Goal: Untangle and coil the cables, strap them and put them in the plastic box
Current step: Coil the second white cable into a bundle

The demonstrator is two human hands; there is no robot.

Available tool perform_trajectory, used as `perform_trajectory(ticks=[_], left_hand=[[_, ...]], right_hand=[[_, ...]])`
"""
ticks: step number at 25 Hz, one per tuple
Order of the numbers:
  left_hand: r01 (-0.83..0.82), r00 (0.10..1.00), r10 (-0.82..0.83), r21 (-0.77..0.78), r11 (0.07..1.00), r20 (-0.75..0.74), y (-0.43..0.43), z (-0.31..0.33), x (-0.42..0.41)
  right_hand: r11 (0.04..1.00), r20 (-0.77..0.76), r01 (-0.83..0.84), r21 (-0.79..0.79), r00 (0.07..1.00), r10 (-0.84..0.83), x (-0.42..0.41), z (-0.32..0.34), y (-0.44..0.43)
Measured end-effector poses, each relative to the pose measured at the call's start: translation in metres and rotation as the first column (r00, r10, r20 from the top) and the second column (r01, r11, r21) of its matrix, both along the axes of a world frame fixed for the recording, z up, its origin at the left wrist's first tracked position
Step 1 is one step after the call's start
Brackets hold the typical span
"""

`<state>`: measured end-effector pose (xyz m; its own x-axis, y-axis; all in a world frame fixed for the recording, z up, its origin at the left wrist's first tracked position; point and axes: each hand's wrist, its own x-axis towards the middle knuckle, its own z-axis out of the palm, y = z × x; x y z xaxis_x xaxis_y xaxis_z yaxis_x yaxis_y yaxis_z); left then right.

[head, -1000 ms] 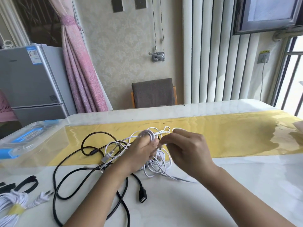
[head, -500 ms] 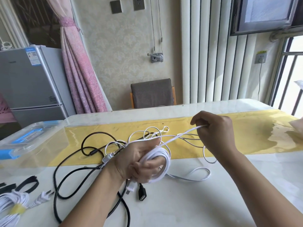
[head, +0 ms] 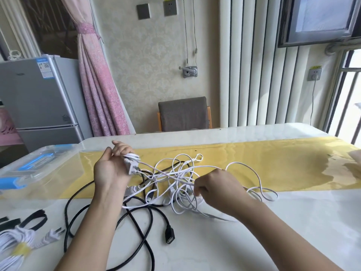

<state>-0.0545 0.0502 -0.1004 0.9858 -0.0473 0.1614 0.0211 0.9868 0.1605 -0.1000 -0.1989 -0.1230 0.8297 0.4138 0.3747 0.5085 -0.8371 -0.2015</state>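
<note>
Early stage: one strapped bundle (head: 18,244) lies on the table (head: 254,241) near left, not yet in the shut box (head: 39,165); my left hand (head: 112,170) grips a few turns of white cable (head: 131,164), my right hand (head: 216,190) pinches a strand of its tangle mid-table, and the black cable (head: 169,235) lies loose underneath.

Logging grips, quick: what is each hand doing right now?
Left hand: holds a small coil of the white cable.
Right hand: pinches a strand of the same cable.
</note>
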Motion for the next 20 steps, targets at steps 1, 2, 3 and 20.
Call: perform_trajectory(ticks=[1,2,3,20], left_hand=[[-0.135,0.989,0.141,0.122,0.983,-0.04,0.0,0.002,0.002],[-0.246,0.962,0.268,0.28,0.928,-0.043,0.001,0.004,0.003],[-0.346,0.921,0.389,0.444,0.827,-0.006,0.0,0.006,0.004],[-0.413,0.903,-0.052,0.825,-0.386,0.427,-0.048,-0.014,-0.011]], right_hand=[[0.999,0.01,-0.034,-0.027,0.999,0.035,-0.003,0.0,0.005],[0.997,0.023,-0.059,-0.046,0.998,0.06,-0.006,-0.001,0.009],[0.995,0.043,-0.081,-0.056,0.996,0.084,-0.007,-0.002,0.012],[0.936,0.4,-0.308,0.173,0.89,0.219,-0.013,0.012,-0.002]])
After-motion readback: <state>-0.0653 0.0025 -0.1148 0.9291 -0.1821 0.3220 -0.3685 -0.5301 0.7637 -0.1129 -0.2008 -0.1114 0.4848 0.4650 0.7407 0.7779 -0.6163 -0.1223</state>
